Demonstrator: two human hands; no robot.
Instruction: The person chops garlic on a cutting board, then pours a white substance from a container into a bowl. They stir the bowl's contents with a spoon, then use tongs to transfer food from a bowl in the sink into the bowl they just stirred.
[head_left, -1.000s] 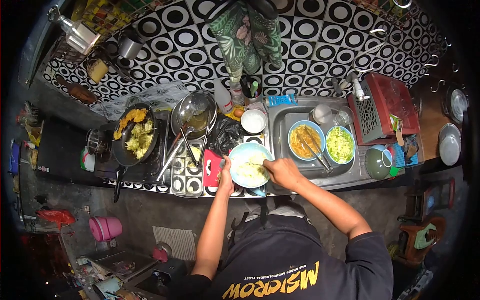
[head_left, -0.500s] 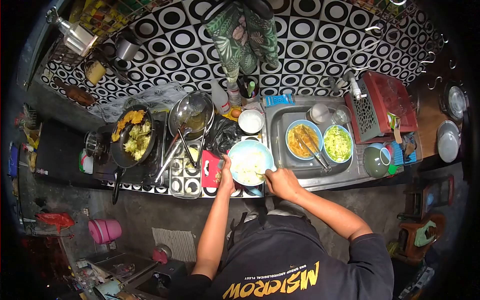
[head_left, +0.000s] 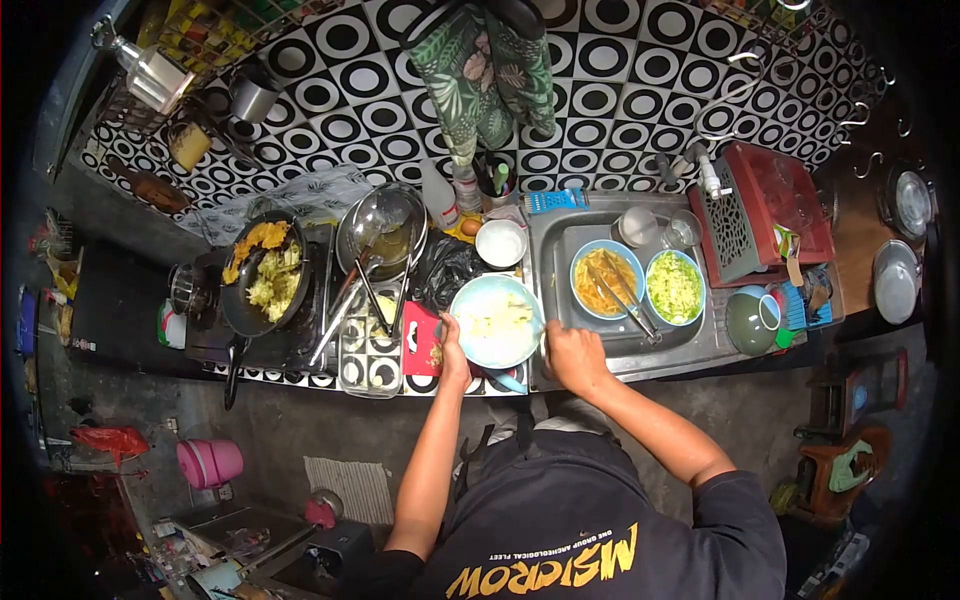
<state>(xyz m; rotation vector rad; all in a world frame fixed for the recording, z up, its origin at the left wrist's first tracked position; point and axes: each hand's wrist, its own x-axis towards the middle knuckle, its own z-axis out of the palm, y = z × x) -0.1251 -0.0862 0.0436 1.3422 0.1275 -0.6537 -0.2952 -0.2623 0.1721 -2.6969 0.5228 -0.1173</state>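
Note:
A light blue bowl [head_left: 461, 312] with pale, shredded food in white batter sits near the counter's front edge. My left hand [head_left: 453, 352] is wrapped round its left side, thumb up at the rim. Just off the right rim, my right hand [head_left: 575, 358] is closed on a slim metal spoon-like utensil [head_left: 545, 345], mostly hidden by the fingers. A red board or packet [head_left: 421, 335] lies to the left of the bowl. Behind it stands a small bowl of white powder [head_left: 501, 243].
On the left, a frying pan [head_left: 235, 300] holds browned and pale food. The sink [head_left: 560, 235] has one bowl of orange shreds with tongs [head_left: 625, 290] and one of green shreds [head_left: 676, 288]. A red dish rack [head_left: 740, 200] stands right. A glass tray [head_left: 370, 380] lies left.
My right hand has drawn the utensil out of the mixture to the bowl's right rim. The bowl has shifted slightly left in my left hand.

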